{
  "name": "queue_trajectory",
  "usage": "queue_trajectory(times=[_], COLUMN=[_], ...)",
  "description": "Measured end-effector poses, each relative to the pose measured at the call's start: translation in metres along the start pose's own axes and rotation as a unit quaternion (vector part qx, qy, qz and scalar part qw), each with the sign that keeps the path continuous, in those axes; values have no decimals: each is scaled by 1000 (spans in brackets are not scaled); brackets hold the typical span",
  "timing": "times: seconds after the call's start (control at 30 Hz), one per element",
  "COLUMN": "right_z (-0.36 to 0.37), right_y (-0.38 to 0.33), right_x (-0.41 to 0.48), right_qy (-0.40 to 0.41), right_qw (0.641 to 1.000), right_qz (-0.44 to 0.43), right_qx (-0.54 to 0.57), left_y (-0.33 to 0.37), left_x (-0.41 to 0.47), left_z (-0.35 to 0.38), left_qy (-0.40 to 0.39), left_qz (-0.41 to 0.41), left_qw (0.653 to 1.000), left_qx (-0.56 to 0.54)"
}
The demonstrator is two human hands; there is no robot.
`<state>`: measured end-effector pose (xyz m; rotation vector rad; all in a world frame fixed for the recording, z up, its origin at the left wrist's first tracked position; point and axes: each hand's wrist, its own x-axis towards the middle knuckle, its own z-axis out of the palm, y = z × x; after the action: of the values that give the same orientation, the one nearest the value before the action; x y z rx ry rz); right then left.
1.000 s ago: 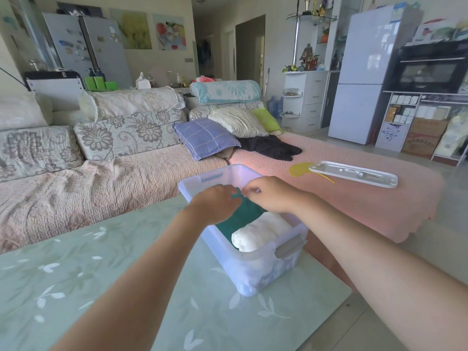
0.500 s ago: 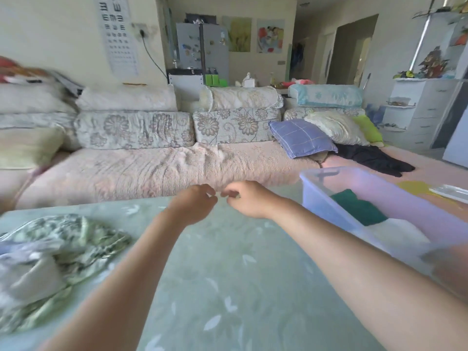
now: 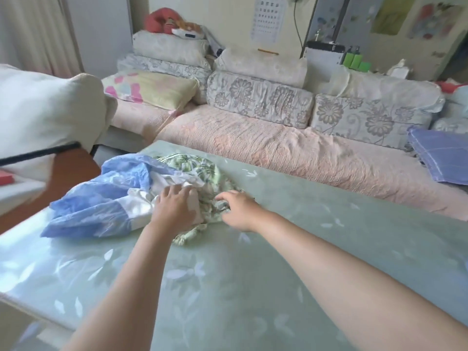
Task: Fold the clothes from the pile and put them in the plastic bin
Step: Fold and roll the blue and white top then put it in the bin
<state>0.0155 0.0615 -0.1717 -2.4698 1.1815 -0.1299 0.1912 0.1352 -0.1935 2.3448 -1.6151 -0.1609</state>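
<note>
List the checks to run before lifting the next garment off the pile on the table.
1. Reach to the pile: ok, both hands are on it.
2. The left hand on the blue and white garment: ok, resting there.
3. The right hand grip on the green floral garment: cannot tell, fingers curl at the cloth.
4. Garments separated: not ok, they overlap.
5. Folding room on the table: ok, on the near side.
6. The plastic bin located: cannot tell, out of view.
</note>
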Motion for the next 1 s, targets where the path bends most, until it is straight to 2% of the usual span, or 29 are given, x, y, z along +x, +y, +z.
queue_trajectory(times=[0.13,0.3,0.37,0.4,0.53,0.63,0.73,0.8,0.9,1.0], right_z=[38,71,75,74,52,26,-3,-18,-31,-36], right_y=[-29,-57,-62,-62,-61,-53,-36,-20,10,46], right_x=[36,61,68,70,59,44,25,11,-18,-55], right_qy=[-15,-57,-16,13,75,168,226,251,281,314], right_qw=[999,995,996,996,994,962,899,866,873,887], right_qz=[-46,-36,-44,-52,-25,13,36,54,62,100], right_qx=[-6,-70,-80,-65,74,216,373,429,393,324], left_y=[-30,-46,-46,-45,-48,-45,-32,-16,22,69], left_x=[4,7,10,11,9,4,1,-5,-17,-30], left_z=[14,14,8,3,-12,-20,-19,-22,-28,-26], left_qy=[-46,-78,-72,-66,-68,-31,43,64,62,84], left_qz=[-30,-27,-24,-39,1,30,21,16,31,80], left_qw=[998,997,997,993,979,990,998,997,998,989], left_qx=[12,6,-33,-90,-193,-137,-38,27,2,-92])
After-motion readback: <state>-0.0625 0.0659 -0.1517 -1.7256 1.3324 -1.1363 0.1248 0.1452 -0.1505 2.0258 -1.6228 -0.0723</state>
